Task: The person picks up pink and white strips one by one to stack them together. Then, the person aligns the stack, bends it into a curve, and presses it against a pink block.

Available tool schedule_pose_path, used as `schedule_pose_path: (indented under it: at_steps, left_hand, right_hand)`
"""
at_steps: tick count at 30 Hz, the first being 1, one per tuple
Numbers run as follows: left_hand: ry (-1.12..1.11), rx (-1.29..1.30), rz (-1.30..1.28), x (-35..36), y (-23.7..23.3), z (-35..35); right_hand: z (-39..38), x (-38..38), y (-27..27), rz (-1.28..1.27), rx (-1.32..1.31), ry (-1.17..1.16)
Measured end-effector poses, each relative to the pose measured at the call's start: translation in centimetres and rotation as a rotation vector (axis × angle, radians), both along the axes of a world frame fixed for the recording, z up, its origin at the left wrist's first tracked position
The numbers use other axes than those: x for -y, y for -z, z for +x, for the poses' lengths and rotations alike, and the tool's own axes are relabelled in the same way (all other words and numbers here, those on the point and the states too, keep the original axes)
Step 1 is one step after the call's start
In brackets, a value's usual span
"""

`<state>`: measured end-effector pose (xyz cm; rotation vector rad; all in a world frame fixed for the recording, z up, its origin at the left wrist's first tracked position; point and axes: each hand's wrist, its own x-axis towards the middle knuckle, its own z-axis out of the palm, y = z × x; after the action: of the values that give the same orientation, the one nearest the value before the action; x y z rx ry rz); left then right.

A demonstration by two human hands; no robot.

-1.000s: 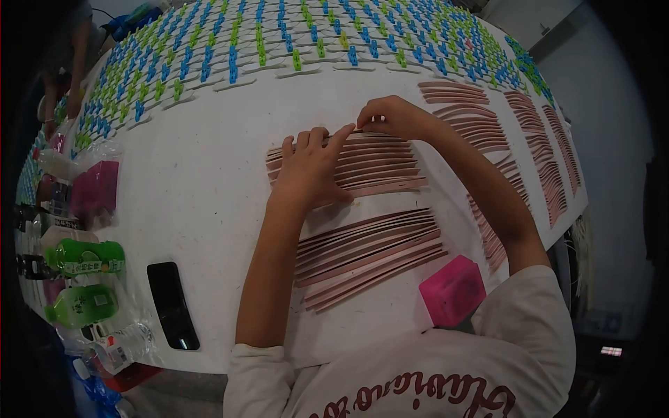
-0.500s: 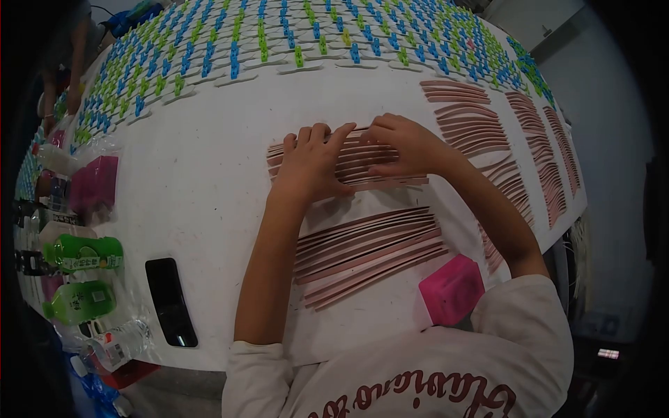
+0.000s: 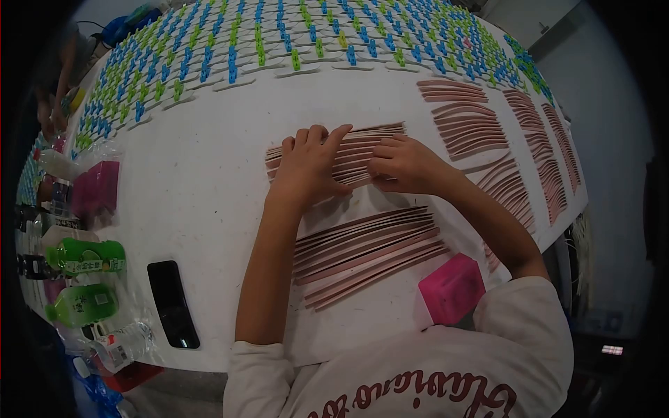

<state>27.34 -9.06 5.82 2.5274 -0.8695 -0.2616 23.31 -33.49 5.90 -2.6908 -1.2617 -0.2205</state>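
A row of thin pink strips (image 3: 355, 152) with pale edges lies side by side on the white table. My left hand (image 3: 306, 164) spans the left part of this row, fingers bent over its far edge and thumb at its near edge. At the right end, my right hand (image 3: 408, 166) has its fingers curled together against the strips; its fingertips are partly hidden. Closer to my body, a second group of pink strips (image 3: 369, 254) is fanned out on the table, with neither hand on it. A bright pink block (image 3: 451, 289) stands beside that group, near my right sleeve.
More pink strips (image 3: 470, 131) lie in columns at the right. Rows of blue and green clips (image 3: 295, 60) on white pieces cover the far side. Along the left are a phone (image 3: 173, 304), green bottles (image 3: 87, 256) and a pink box (image 3: 96, 189). Another person's hands (image 3: 52, 115) show far left.
My right hand has moved slightly down and its fingers have curled in, uncovering the far right end of the row. My left hand stays almost still. The other person's hands have shifted.
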Motion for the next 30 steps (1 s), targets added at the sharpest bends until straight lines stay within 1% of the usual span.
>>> schedule_pose_path:
  at_steps: [4,9,12,19,25,27,28,30]
  left_hand:
    - [-0.007,0.000,-0.004,0.0,0.0,0.0]
    - [0.002,0.056,0.003,0.1,1.1,0.6]
    - [-0.006,0.084,-0.003,0.2,1.4,0.7]
    - [-0.010,0.136,0.009,0.4,1.6,0.8]
    - [-0.043,0.188,-0.028,0.5,2.4,1.1]
    - [-0.059,0.206,-0.040,0.6,2.4,1.0]
    - [-0.098,0.238,-0.031,0.7,2.4,1.0]
    - [-0.137,0.272,-0.022,0.7,2.1,1.0]
  right_hand:
    - [-0.2,-0.2,0.1,-0.005,-0.027,0.034]
    - [-0.1,-0.2,0.7,0.102,0.009,0.028]
    - [0.0,0.0,0.7,0.083,-0.018,0.066]
    - [0.8,0.0,1.1,0.086,0.012,0.079]
    - [1.7,0.0,1.5,0.072,0.092,0.140]
    - [1.9,0.0,1.3,0.028,0.112,0.221]
    - [2.0,0.0,1.2,0.028,0.114,0.221]
    - [2.3,0.0,1.1,0.120,0.175,0.275]
